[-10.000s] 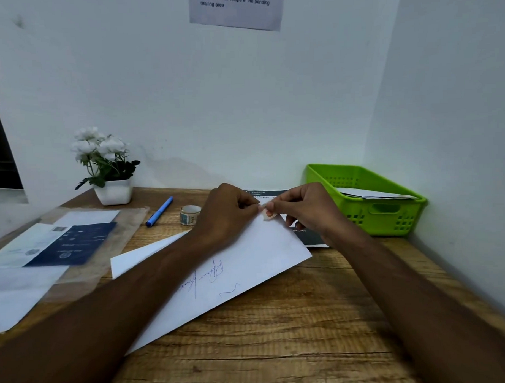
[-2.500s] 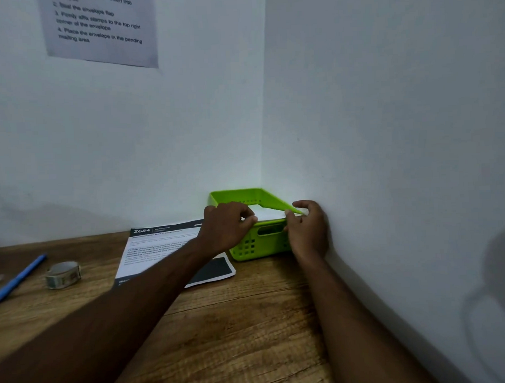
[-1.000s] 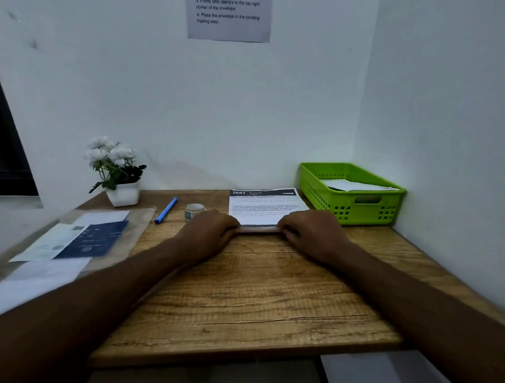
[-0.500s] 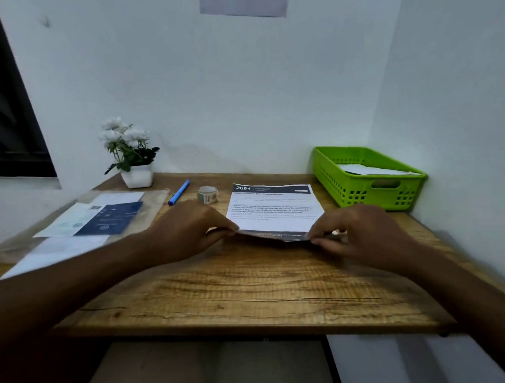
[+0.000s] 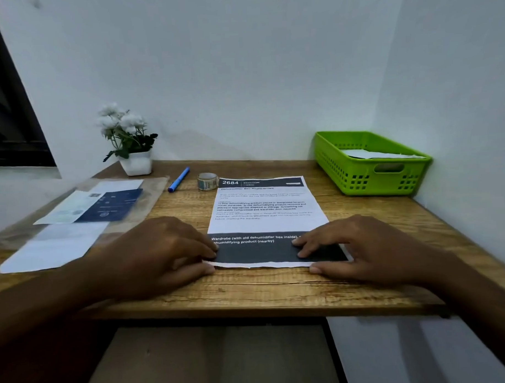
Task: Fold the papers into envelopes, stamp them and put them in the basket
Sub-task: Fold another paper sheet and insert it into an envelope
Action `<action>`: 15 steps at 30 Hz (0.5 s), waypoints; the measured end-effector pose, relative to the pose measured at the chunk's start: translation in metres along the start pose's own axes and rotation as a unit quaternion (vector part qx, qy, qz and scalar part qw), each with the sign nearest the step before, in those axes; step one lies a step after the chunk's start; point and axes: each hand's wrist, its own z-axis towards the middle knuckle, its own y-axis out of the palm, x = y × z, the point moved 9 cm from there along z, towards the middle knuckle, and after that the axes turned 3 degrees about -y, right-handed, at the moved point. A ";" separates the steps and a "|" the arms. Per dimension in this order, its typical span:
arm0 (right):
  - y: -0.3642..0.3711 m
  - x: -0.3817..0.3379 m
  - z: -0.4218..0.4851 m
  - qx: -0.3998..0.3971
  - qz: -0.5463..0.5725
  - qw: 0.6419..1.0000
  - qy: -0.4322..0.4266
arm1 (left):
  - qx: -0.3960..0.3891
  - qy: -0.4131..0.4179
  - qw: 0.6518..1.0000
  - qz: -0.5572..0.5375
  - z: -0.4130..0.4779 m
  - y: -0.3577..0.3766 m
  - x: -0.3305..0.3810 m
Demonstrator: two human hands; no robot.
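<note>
A printed paper sheet (image 5: 263, 208) lies flat on the grained wooden surface (image 5: 249, 289). Its long axis runs away from the person, with the black "2684" header at the far end. The left hand (image 5: 159, 254) and right hand (image 5: 362, 247) press its near corners with flat, straight fingers on the dark band. The green perforated plastic basket (image 5: 368, 178) stands at the far right corner, with white paper inside.

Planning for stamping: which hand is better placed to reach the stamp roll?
Left, probably. The left hand rests at the near left corner of the printed sheet, the same side as the stamp roll; the right hand would cross the sheet.
</note>
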 end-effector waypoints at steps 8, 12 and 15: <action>-0.013 0.026 0.030 0.017 0.196 0.979 0.043 | -0.037 -0.066 0.989 -0.129 0.032 0.004 -0.037; -0.015 0.063 0.064 0.046 0.200 0.976 0.069 | -0.031 -0.104 0.992 -0.059 0.059 0.022 -0.081; -0.011 0.089 0.087 0.055 0.189 0.976 0.088 | -0.018 -0.152 0.988 -0.017 0.076 0.033 -0.115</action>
